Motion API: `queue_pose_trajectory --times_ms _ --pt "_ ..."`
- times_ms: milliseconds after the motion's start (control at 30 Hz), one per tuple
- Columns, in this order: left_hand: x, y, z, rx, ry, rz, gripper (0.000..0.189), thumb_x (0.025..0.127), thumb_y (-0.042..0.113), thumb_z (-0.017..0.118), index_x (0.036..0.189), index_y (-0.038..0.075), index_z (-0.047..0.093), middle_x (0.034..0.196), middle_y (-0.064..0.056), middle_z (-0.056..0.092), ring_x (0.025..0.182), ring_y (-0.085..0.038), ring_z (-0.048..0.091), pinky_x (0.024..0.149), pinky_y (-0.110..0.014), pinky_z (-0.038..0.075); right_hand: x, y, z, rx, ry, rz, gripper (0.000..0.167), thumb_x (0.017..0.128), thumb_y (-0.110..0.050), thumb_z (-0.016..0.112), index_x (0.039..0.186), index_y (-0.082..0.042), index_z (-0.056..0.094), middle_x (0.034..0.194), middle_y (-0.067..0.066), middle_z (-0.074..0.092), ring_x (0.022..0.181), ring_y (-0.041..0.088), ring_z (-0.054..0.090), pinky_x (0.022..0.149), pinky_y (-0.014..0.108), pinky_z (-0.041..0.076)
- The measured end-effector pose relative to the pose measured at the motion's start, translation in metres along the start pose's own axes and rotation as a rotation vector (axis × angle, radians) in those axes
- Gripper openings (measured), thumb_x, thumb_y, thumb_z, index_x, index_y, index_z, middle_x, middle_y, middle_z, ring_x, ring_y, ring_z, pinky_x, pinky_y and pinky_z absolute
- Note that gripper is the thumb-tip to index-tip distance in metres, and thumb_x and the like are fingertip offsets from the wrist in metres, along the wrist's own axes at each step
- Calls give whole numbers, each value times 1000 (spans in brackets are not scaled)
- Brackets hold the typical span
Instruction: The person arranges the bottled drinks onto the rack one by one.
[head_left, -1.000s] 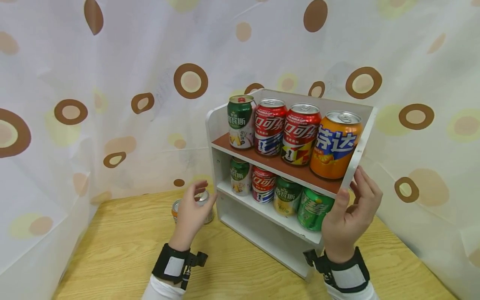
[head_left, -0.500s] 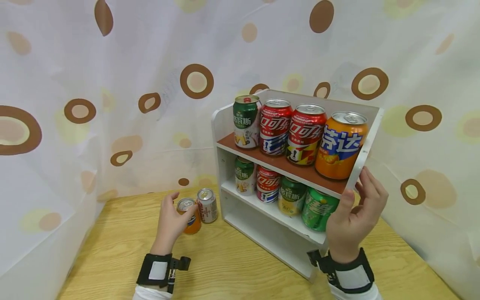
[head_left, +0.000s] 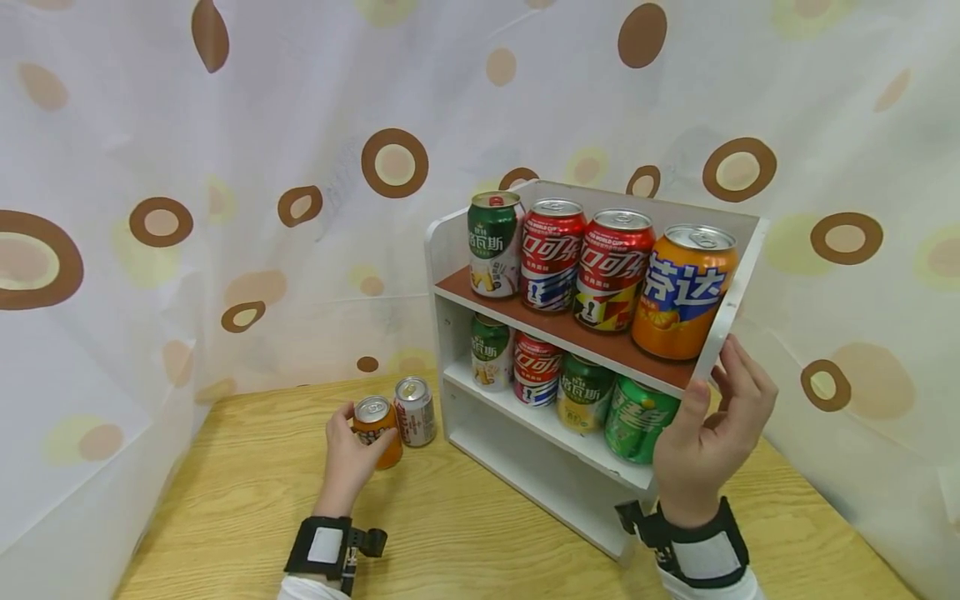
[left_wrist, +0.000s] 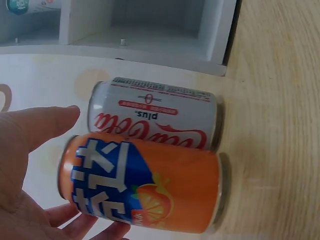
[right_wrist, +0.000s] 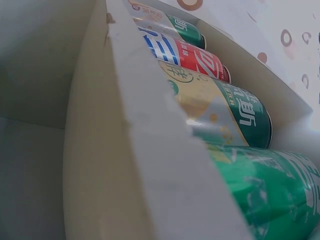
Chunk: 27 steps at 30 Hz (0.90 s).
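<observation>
An orange soda can [head_left: 386, 446] stands upright on the table, left of the shelf. My left hand [head_left: 350, 462] is around it with the fingers on its far side. In the left wrist view the thumb [left_wrist: 55, 122] is apart from the orange can's printed side [left_wrist: 170, 185]. Touching or nearly touching that can is a silver Coca-Cola can [head_left: 415, 414]. My right hand [head_left: 708, 442] holds the right side panel of the small white shelf [head_left: 525, 479], thumb in front and fingertips at the outer side. The right wrist view shows no part of this hand.
On the shelf's top tier stand a green-and-white can [head_left: 492, 246], two red cola cans [head_left: 552, 258] and an orange can [head_left: 678, 292]. Several cans, among them a green one [head_left: 637, 421], line the middle tier. A patterned curtain [head_left: 300, 108] hangs behind the wooden table [head_left: 247, 500].
My left hand has moved left and down from in front of the two loose cans to around the orange one. My right hand stays on the shelf's side. The view has shifted slightly.
</observation>
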<state>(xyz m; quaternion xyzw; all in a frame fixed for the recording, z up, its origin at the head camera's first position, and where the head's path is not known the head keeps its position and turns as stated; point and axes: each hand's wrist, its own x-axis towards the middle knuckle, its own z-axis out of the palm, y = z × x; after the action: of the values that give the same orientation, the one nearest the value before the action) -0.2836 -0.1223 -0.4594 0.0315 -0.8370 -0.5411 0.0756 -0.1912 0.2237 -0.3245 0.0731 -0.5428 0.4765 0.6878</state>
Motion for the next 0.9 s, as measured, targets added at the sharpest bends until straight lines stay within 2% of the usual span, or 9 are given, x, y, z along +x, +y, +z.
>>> queue_pose_trajectory --times_ms 233,533,900 --pt "5 -8 5 -15 -10 -24 86 95 15 73 156 -10 18 154 -35 26 144 -53 34 118 -65 33 1 -1 1 6 6 -5 71 99 -50 64 125 15 58 129 6 59 121 20 55 101 23 48" --pt "6 -16 11 -7 7 -9 82 95 11 72 154 -8 18 152 -36 33 143 -54 36 118 -66 31 0 -2 2 12 4 -5 70 99 -49 64 126 15 57 128 6 59 121 20 55 100 23 48" --pt "6 -17 12 -14 5 -10 76 97 10 68 154 -6 19 153 -35 36 143 -52 38 118 -66 33 4 -2 5 18 6 -20 69 99 -50 64 121 15 57 126 9 59 120 20 54 98 22 48"
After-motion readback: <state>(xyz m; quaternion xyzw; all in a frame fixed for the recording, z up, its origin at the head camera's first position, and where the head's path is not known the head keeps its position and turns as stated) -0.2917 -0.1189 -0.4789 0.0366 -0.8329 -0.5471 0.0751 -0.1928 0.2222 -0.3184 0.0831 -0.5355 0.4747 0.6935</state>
